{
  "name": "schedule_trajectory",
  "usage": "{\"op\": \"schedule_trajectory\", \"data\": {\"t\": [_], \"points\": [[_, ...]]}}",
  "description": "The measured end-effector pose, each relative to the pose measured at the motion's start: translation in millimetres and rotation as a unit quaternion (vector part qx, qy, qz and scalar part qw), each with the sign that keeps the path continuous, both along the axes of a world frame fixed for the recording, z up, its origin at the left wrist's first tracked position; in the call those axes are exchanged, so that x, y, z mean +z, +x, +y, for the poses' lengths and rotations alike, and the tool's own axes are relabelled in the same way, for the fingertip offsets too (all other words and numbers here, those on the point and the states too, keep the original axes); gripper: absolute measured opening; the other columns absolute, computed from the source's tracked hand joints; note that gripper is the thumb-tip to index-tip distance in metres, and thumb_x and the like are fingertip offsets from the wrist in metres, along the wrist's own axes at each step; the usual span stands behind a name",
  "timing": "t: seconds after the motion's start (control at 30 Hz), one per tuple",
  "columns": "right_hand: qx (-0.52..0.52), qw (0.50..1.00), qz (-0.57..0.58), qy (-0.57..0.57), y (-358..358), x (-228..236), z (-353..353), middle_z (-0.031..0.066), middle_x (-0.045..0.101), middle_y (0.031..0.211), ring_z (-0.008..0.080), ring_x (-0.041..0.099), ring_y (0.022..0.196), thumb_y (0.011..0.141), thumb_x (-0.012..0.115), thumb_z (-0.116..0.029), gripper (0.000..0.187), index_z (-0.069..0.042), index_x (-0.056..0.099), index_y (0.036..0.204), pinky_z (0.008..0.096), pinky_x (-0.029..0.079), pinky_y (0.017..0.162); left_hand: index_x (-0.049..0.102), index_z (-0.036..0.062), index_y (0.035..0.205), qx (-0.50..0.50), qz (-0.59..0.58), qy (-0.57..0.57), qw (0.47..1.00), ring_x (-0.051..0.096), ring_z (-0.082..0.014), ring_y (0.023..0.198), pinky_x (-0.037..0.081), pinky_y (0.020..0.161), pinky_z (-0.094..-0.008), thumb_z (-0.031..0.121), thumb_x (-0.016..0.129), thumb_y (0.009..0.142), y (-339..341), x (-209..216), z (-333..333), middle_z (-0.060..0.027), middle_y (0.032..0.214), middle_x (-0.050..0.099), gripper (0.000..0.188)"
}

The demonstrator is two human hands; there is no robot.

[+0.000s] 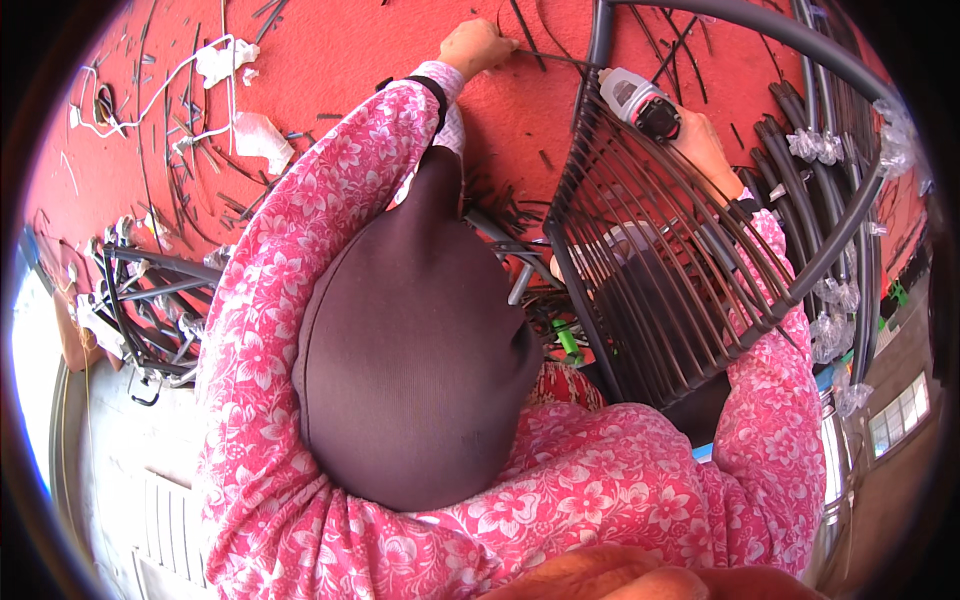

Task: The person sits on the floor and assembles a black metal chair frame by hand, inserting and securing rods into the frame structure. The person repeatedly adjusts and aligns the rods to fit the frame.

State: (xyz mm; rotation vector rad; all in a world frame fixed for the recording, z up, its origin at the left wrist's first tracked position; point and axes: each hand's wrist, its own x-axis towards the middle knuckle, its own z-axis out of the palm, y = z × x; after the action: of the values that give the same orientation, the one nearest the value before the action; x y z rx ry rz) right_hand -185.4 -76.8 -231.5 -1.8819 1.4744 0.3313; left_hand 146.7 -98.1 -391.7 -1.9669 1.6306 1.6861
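Observation:
A dark tubular frame (pixel 600 45) with a rounded top stands tilted on my right, strung with many thin brown strips (pixel 660 240). Past its left side, my left hand (pixel 475 48) is closed, pinching the end of a dark strip (pixel 550 60) drawn out from the frame's left tube. My right hand (pixel 705 150) grips a grey handheld tool (pixel 635 100) with red and black parts. The tool's nose meets the strips near that left tube; its exact kind I cannot make out. Part of my right forearm is seen through the strips.
Dark cloth (pixel 410 350) hides the middle of the view. Scraps of strip litter the red floor (pixel 350 50). A white bent wire piece (pixel 165 95) lies far left. Bundled dark tubes with clear plastic wrap (pixel 830 145) stand right; more frames (pixel 150 280) lie left.

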Motion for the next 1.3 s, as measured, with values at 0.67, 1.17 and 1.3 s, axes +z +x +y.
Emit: {"op": "schedule_trajectory", "data": {"t": [0.67,1.17,1.3], "points": [[-0.154,0.988,0.006,0.010,-77,-38,22,0.0223,0.061,0.131,0.0329,0.059,0.122,0.082,0.074,-0.034,0.077,0.002,0.045,0.144,0.0398,0.047,0.100,0.065,0.0008,0.113,0.061,0.502,0.139,0.852,0.064,-0.0106,0.082,0.052,0.073,-0.0259,0.023,0.065,0.098,-63,111,-57,-0.0048,0.090,0.068,0.027],[-0.555,0.790,-0.260,-0.018,-174,196,191,0.0113,0.068,0.121,0.0170,0.067,0.102,0.096,0.064,-0.024,0.047,-0.003,0.055,0.137,0.0292,0.053,0.088,0.068,0.0084,0.095,-0.409,0.314,-0.599,0.613,0.056,-0.0272,0.098,0.038,0.098,-0.0420,0.038,0.069,0.088,-146,348,-20,-0.0061,0.095,0.061,0.030],[-0.606,0.743,-0.152,-0.240,-168,248,279,0.0037,0.072,0.097,0.0087,0.066,0.083,0.094,0.067,-0.018,0.030,-0.003,0.068,0.120,0.0230,0.050,0.072,0.067,0.0061,0.077,-0.423,0.270,-0.565,0.655,0.055,-0.0245,0.084,0.037,0.097,-0.0399,0.040,0.067,0.089,-158,354,-30,-0.0039,0.073,0.057,0.036]]}}
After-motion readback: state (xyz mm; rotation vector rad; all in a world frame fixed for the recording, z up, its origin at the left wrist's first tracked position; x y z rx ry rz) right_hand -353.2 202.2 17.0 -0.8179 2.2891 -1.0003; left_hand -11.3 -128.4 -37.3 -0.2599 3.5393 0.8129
